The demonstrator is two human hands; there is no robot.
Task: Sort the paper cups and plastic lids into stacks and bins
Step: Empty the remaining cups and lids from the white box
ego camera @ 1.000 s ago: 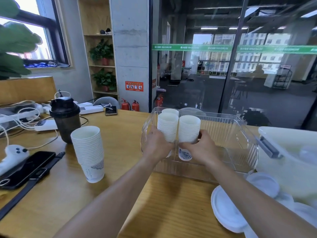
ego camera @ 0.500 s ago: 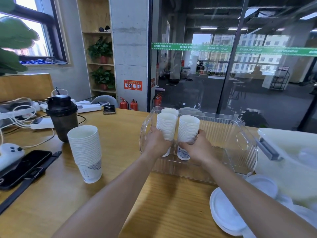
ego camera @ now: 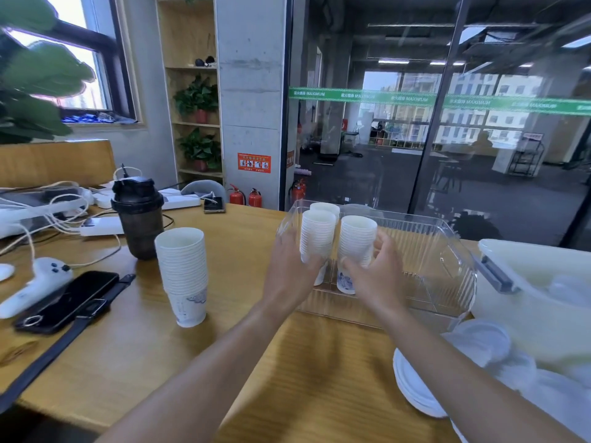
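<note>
Two stacks of white paper cups stand upright in the clear plastic bin: a left stack and a right stack. A third stack shows just behind them. My left hand is beside the left stack, fingers spread upward and thumb against its lower front. My right hand is at the right stack with relaxed fingers slightly off its side and the thumb near its base. A taller cup stack stands alone on the wooden table.
White plastic lids lie piled at the table's right front, more lids beside a white bin. On the left are a dark shaker bottle, a phone, a white controller and cables.
Both hands gripped the two cup stacks in the bin before. Now their fingers have loosened and spread, and the hands have drawn slightly back; the stacks stand on the bin floor.
</note>
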